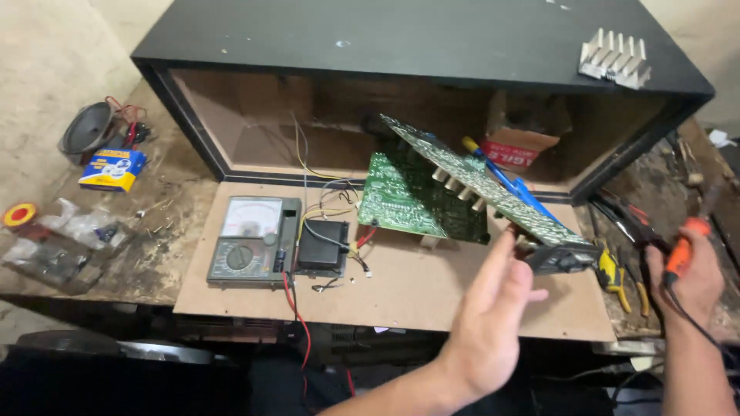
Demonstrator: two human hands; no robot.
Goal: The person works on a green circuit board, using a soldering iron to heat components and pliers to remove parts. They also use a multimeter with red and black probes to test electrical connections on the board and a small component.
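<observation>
Gripped loosely, the long green circuit board with a black front panel (493, 189) rested against the left hand (489, 323), whose fingers were spread wide and flat, propping its near end rather than closing around it. That board stood tilted, its far end raised toward the mouth of the open black wooden cabinet (385, 46) and its near end low, just above the pale fibreboard sheet (432, 296) on the table. A second, squarer green circuit board (408, 200) lay just behind and under it, touching or nearly so; which, I could not tell.

The right hand (694, 281) had its grip closed on an orange-handled tool with a dark cord (682, 250), off at the right edge; its tip could not be made out. Yellow-handled pliers (613, 273) lay between that hand and the tilted board.

To the left on the sheet sat a grey analogue multimeter (250, 243) and, just beside it, a small black box with trailing wires (324, 245). A finned aluminium heat sink (615, 58) sat on the cabinet's top. Far left lay a small round loudspeaker (89, 127) and a blue and yellow packet (112, 168).

With only an open palm under it, the tilted board could well slide off and drop onto the sheet or the square board. Its wires looked short enough to be strained by such a slip. The corded tool, if hot, might also scorch something should the right hand drift closer.
</observation>
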